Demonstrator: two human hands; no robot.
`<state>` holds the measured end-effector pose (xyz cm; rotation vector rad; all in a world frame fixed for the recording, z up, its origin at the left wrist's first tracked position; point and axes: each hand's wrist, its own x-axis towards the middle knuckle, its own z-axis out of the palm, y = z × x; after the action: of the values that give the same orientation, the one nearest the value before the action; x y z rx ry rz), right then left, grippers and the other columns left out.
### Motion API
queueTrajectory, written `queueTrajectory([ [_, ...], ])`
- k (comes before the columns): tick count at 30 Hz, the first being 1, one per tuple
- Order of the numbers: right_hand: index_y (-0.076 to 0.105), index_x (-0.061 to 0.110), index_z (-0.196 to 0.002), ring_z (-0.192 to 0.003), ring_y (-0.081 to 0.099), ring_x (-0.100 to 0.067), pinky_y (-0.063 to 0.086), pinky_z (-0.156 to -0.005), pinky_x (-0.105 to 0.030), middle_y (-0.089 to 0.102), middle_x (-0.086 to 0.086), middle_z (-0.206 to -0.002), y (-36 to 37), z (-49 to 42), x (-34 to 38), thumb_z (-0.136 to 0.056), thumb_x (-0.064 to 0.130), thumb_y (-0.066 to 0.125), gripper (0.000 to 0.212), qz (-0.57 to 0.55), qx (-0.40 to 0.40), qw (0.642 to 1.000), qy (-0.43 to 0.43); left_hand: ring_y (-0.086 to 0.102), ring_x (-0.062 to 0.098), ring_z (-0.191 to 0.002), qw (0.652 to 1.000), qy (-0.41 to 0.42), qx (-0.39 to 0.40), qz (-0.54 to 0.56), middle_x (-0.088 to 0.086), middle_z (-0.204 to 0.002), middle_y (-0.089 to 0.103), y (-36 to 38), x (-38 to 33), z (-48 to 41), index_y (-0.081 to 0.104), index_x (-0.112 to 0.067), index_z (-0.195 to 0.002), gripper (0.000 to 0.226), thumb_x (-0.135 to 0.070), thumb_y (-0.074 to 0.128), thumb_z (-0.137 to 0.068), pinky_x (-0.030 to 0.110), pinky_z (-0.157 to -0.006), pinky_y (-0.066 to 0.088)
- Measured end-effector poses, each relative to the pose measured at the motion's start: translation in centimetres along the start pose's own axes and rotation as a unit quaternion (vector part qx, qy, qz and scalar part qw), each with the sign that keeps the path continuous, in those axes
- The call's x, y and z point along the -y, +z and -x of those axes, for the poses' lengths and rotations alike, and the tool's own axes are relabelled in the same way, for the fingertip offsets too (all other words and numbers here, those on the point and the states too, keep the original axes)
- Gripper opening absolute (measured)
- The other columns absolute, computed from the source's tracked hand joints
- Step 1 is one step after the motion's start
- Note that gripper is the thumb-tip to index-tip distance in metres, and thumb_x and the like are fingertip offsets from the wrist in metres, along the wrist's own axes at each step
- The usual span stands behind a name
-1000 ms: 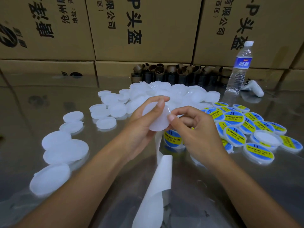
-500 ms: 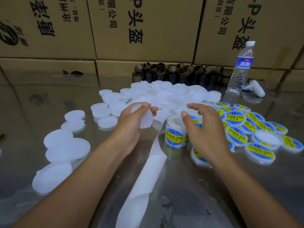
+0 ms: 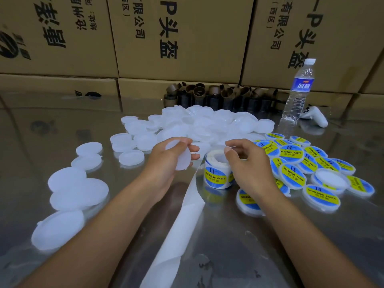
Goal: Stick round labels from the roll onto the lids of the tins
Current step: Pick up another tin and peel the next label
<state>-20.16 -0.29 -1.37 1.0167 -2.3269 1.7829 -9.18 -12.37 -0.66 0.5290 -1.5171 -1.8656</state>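
Note:
My left hand (image 3: 166, 163) holds a plain white round lid (image 3: 181, 157) on edge between thumb and fingers. Just right of it the roll of blue and yellow round labels (image 3: 217, 173) stands on the shiny table. My right hand (image 3: 249, 169) hovers over the roll's right side with loosely curled fingers, holding nothing that I can see. A strip of white backing paper (image 3: 185, 217) trails from the roll toward me. Labelled lids (image 3: 321, 197) lie in a cluster at the right. Plain white lids (image 3: 199, 123) are heaped behind the hands.
More plain lids (image 3: 78, 190) lie scattered at the left. Brown cardboard cores (image 3: 218, 96) line the back, beneath stacked cardboard boxes (image 3: 178, 38). A water bottle (image 3: 298, 90) and a white controller (image 3: 315, 117) stand at the back right.
Both hands have lowered from in front of me to the table. The right hand left the lid and moved over the label roll. The left hand keeps the lid.

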Motion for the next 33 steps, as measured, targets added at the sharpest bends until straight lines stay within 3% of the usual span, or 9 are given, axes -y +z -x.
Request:
queueTrajectory([
  [8,0.07,0.024,-0.093,-0.076,0.057,0.012,0.04,-0.067,-0.001,0.065,0.019,-0.083,-0.8,0.3,0.8,-0.086,0.002,0.057,0.027,-0.004,-0.045,0.997,-0.059,0.063,0.012,-0.065,1.0,-0.015,-0.02,-0.017,0.006,-0.081,0.062,0.1,-0.1,0.3,0.065,-0.013,-0.087,0.023,-0.007,0.046,-0.098,0.027,-0.07,0.053],
  [12,0.07,0.024,-0.083,-0.08,0.061,0.003,0.042,-0.072,-0.006,0.069,0.011,-0.082,-0.9,0.8,1.4,-0.084,0.003,0.062,0.023,-0.036,-0.083,0.99,-0.106,0.062,0.005,-0.062,0.997,-0.028,0.018,-0.066,-0.002,-0.079,0.065,0.3,-0.2,0.6,0.068,-0.02,-0.086,0.022,-0.032,0.053,-0.097,0.021,-0.065,0.052],
  [17,0.069,0.025,-0.077,-0.08,0.062,0.001,0.043,-0.074,-0.01,0.067,0.016,-0.076,-1.0,1.1,1.7,-0.081,0.004,0.066,0.022,-0.062,-0.084,0.987,-0.12,0.063,-0.001,-0.063,0.985,-0.023,0.098,-0.142,-0.015,-0.071,0.069,0.3,-0.6,1.0,0.07,-0.024,-0.088,0.038,-0.056,0.05,-0.082,0.01,-0.058,0.047],
  [20,0.066,0.026,-0.075,-0.077,0.06,0.003,0.04,-0.071,-0.007,0.066,0.017,-0.076,-1.1,1.2,1.9,-0.08,0.001,0.064,0.025,-0.061,-0.072,0.988,-0.125,0.061,0.004,-0.064,0.986,-0.026,0.134,-0.1,-0.007,-0.072,0.068,0.1,-0.7,1.2,0.069,-0.02,-0.082,0.033,-0.05,0.061,-0.069,0.012,-0.055,0.045],
  [24,0.065,0.022,-0.076,-0.065,0.055,0.004,0.038,-0.06,-0.005,0.063,0.014,-0.075,-1.1,1.5,2.2,-0.081,-0.003,0.055,0.028,-0.059,-0.051,0.989,-0.122,0.061,0.008,-0.058,0.985,-0.067,0.161,-0.012,-0.002,-0.071,0.068,0.0,-0.8,1.2,0.062,-0.014,-0.08,0.021,-0.031,0.066,-0.069,0.013,-0.048,0.044],
  [26,0.067,0.018,-0.079,-0.058,0.053,0.005,0.037,-0.054,-0.005,0.062,0.011,-0.077,-1.2,1.7,2.5,-0.082,0.0,0.053,0.022,-0.086,-0.037,0.989,-0.111,0.063,0.009,-0.058,0.982,-0.08,0.17,0.008,0.0,-0.072,0.068,0.0,-1.0,1.2,0.062,-0.012,-0.081,0.02,-0.028,0.066,-0.071,0.015,-0.049,0.045],
  [30,0.068,0.014,-0.077,-0.079,0.055,0.002,0.037,-0.07,-0.007,0.063,0.008,-0.079,-1.4,2.0,2.9,-0.08,0.028,0.051,0.022,-0.089,-0.041,0.988,-0.115,0.064,0.011,-0.063,0.981,-0.086,0.175,0.003,0.002,-0.076,0.069,0.0,-0.9,1.2,0.064,-0.01,-0.087,0.025,-0.03,0.066,-0.071,0.017,-0.052,0.047],
  [33,0.06,0.02,-0.069,-0.082,0.056,-0.006,0.038,-0.075,-0.015,0.06,0.009,-0.075,-1.3,2.1,2.8,-0.078,0.04,0.061,0.022,-0.037,-0.062,0.988,-0.136,0.064,0.013,-0.068,0.979,-0.074,0.188,-0.012,0.002,-0.078,0.069,0.0,-0.7,1.2,0.066,-0.013,-0.082,0.021,-0.031,0.066,-0.072,0.02,-0.056,0.05],
])
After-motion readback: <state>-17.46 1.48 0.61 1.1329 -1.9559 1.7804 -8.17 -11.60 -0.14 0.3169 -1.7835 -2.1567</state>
